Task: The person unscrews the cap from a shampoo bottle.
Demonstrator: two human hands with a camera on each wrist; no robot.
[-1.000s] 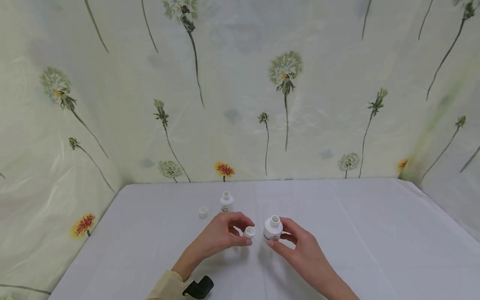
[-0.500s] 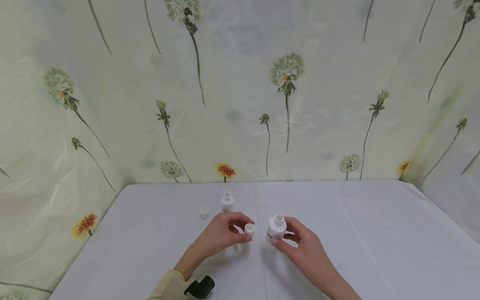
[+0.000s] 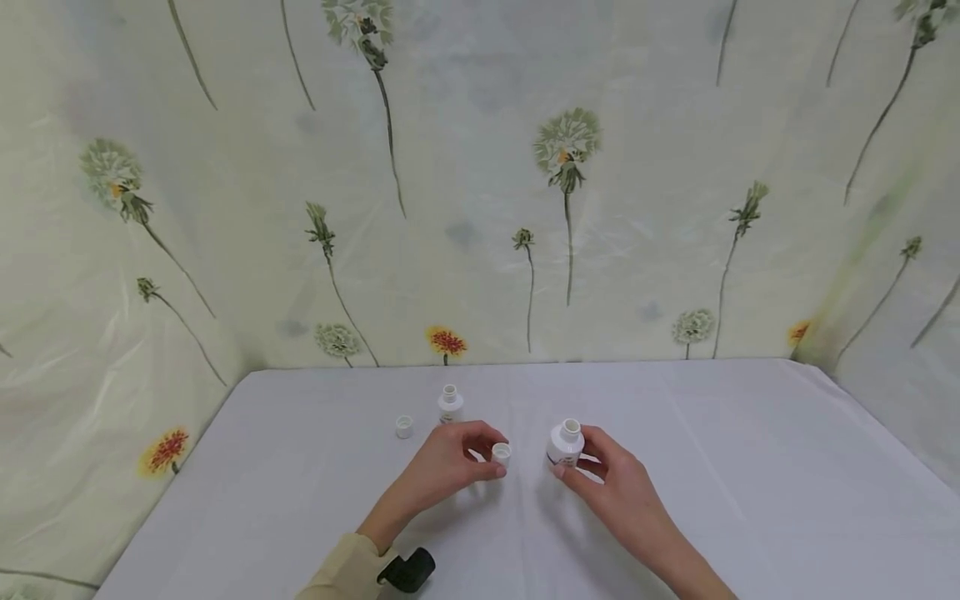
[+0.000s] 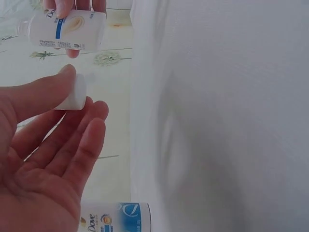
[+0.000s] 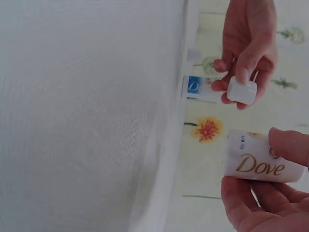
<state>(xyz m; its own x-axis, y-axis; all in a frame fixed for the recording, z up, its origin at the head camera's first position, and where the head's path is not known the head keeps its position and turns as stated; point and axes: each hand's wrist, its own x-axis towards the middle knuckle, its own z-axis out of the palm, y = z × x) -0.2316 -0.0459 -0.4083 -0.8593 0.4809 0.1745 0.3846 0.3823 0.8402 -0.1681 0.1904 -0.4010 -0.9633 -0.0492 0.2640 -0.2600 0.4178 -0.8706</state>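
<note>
A small white Dove bottle (image 3: 564, 445), uncapped and upright, is held just above the white-covered surface (image 3: 750, 500) by the right hand (image 3: 617, 483), whose thumb and fingers are curled round its body; in the right wrist view the same bottle (image 5: 260, 163) is seen pinched between thumb and fingers, its brand name facing the camera. Just to the left of this bottle, and apart from it, a small white cap (image 3: 501, 453) is pinched between the thumb and fingertips of the left hand (image 3: 448, 467); in the left wrist view the cap (image 4: 75, 92) is pressed by the thumb against the fingertips, with the held bottle (image 4: 65, 30) beyond it. Behind the left hand, farther from the person than the held bottle, a second open white bottle (image 3: 450, 404) stands upright on the surface, and a second white cap (image 3: 404, 427) lies just to its left. A beige sleeve (image 3: 341, 575) with a black wrist-mounted device (image 3: 407, 572) is seen on the left forearm. The surface is backed by a pale curtain printed with dandelions (image 3: 566, 150).
</note>
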